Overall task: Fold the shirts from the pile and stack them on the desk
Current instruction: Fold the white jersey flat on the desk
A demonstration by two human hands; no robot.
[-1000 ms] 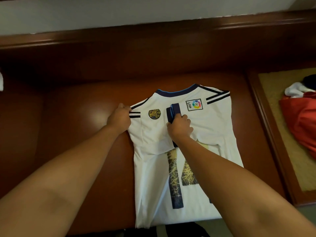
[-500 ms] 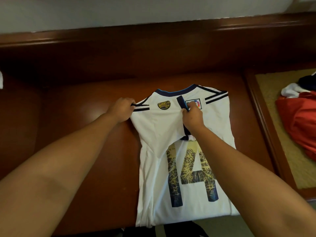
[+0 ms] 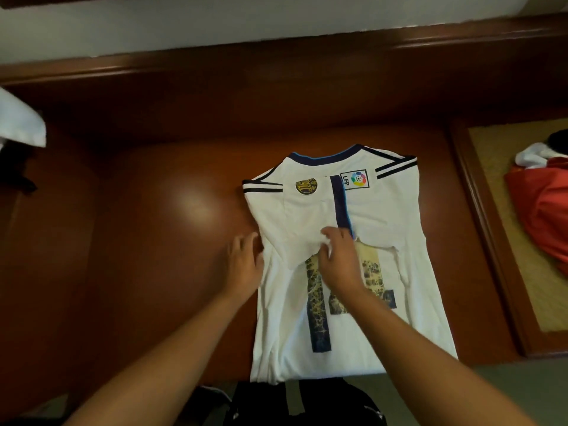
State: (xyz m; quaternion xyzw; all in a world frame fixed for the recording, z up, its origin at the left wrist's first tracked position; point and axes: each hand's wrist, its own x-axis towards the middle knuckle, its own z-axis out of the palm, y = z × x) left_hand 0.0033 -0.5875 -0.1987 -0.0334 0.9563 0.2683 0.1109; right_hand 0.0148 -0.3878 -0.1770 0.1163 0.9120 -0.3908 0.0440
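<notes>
A white football shirt [image 3: 384, 229] with a blue collar, black shoulder stripes and a gold-and-blue number lies flat on the brown wooden desk [image 3: 153, 241], both sleeves folded in over its back. My left hand [image 3: 244, 265] rests with relaxed fingers at the shirt's left edge. My right hand [image 3: 338, 259] lies on the middle of the shirt, fingers bent, pinching a bit of white cloth below the folded sleeve's blue cuff. The pile [image 3: 544, 207] of red, white and dark shirts sits at the far right.
A white cloth [image 3: 21, 121] shows at the left edge of the desk. A raised wooden ledge runs along the back. The pile lies on a tan mat in a wooden frame [image 3: 491, 241]. A dark item [image 3: 301, 401] sits below the desk's front edge.
Both hands let go of the left sleeve near the shoulders and moved down toward me to the shirt's middle. The sleeve now lies flat across the back.
</notes>
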